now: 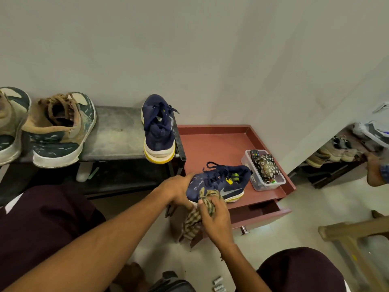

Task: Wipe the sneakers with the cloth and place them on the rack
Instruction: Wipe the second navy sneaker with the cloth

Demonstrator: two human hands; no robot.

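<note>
Now the left hand (pixel 179 190) grips the toe end of a navy sneaker (pixel 221 184), fingers curled round it; the shoe lies on its side over the front edge of a reddish side table (pixel 221 140), though whether it rests on the table I cannot tell; the right hand (pixel 216 216) clutches a striped cloth (pixel 207 202) and holds it against the shoe's side near the sole, the loose end hanging below; the second navy sneaker (pixel 159 131) stands on the right end of the grey rack (pixel 117 131), heel toward the camera; a tan and green shoe (pixel 59 129) sits further left on the same shelf; a clear plastic box (pixel 263 184) stands on the table just beside the held sneaker.
</note>
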